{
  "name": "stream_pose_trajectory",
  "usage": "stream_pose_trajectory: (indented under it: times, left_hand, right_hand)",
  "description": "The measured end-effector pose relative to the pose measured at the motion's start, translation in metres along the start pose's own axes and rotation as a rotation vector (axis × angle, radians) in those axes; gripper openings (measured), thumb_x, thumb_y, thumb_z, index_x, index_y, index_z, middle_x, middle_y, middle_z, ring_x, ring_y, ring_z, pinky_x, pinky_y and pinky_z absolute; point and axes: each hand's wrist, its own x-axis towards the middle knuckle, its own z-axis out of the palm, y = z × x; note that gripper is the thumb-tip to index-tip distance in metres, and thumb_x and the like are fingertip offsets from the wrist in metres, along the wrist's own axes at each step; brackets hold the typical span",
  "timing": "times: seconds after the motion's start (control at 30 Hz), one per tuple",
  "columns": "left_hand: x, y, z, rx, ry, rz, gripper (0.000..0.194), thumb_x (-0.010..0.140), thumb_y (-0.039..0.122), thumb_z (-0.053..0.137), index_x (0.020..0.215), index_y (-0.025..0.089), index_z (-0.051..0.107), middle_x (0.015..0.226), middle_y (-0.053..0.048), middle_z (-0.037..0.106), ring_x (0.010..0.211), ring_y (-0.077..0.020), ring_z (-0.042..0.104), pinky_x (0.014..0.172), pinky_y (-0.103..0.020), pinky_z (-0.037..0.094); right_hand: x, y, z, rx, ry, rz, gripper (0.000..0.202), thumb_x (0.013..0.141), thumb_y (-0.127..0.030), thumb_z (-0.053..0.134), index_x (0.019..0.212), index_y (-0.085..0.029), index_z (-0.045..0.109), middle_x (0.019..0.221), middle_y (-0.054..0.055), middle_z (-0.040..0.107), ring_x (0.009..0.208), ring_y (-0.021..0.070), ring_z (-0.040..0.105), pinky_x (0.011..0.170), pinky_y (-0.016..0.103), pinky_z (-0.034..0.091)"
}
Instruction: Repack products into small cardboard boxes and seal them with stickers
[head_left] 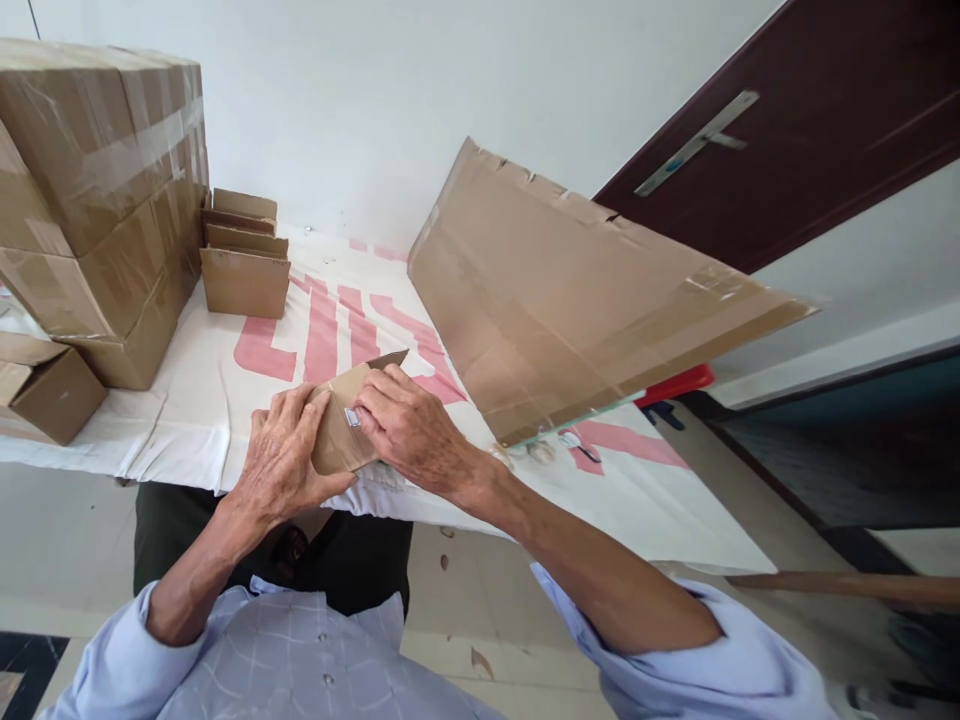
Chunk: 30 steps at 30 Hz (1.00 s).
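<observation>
A small brown cardboard box (335, 440) rests near the table's front edge, with one flap standing up at its far right. My left hand (289, 455) grips its left side, thumb along the near edge and fingers over the top. Curled over the right part of the box is my right hand (416, 430), its fingertips at a small white label (352, 416) on the cardboard. Part of the label and the box's right side are hidden under those fingers.
Large taped cartons (90, 170) are stacked at the left, beside a smaller box (52, 390). Several small open boxes (246, 280) stand behind. A big cardboard sheet (570, 300) leans up at the right. Scissors (585, 447) lie on the white cloth (645, 510).
</observation>
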Motion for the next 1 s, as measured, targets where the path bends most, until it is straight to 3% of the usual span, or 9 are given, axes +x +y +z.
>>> stream_pose_trajectory:
  times: [0.23, 0.53, 0.8, 1.0]
  left_hand:
    - [0.0, 0.004, -0.003, 0.024, 0.013, 0.006, 0.091, 0.078, 0.041, 0.086, 0.157, 0.02, 0.047, 0.159, -0.023, 0.055, 0.14, -0.0449, 0.055, 0.103, -0.062, 0.051]
    - [0.0, 0.009, -0.003, 0.041, 0.001, 0.013, 0.091, 0.077, 0.042, 0.087, 0.156, 0.02, 0.047, 0.158, -0.024, 0.056, 0.14, -0.0456, 0.055, 0.102, -0.062, 0.051]
    - [0.0, 0.009, -0.003, 0.017, 0.012, 0.02, 0.09, 0.079, 0.041, 0.086, 0.158, 0.024, 0.047, 0.16, -0.021, 0.055, 0.141, -0.0447, 0.054, 0.103, -0.061, 0.051]
    - [0.0, 0.012, -0.003, 0.036, -0.012, 0.011, 0.092, 0.077, 0.041, 0.087, 0.157, 0.02, 0.046, 0.16, -0.023, 0.054, 0.142, -0.0455, 0.054, 0.104, -0.063, 0.051]
  right_hand:
    - [0.002, 0.005, -0.004, 0.009, -0.055, 0.01, 0.02, 0.106, -0.012, 0.058, 0.091, -0.018, 0.07, 0.097, 0.01, 0.067, 0.094, 0.0243, 0.056, 0.074, 0.035, 0.047]
    - [0.0, 0.006, 0.002, -0.035, -0.024, -0.003, 0.024, 0.103, -0.006, 0.054, 0.088, -0.018, 0.069, 0.092, 0.01, 0.066, 0.09, 0.0241, 0.054, 0.069, 0.035, 0.042]
    - [-0.002, 0.007, 0.002, 0.027, -0.044, 0.024, 0.018, 0.104, -0.01, 0.057, 0.094, -0.019, 0.067, 0.096, 0.009, 0.065, 0.094, 0.0249, 0.055, 0.074, 0.035, 0.046]
    - [0.0, 0.009, 0.002, 0.049, -0.049, 0.006, 0.022, 0.104, -0.009, 0.053, 0.091, -0.019, 0.066, 0.096, 0.01, 0.066, 0.093, 0.0246, 0.054, 0.075, 0.036, 0.045]
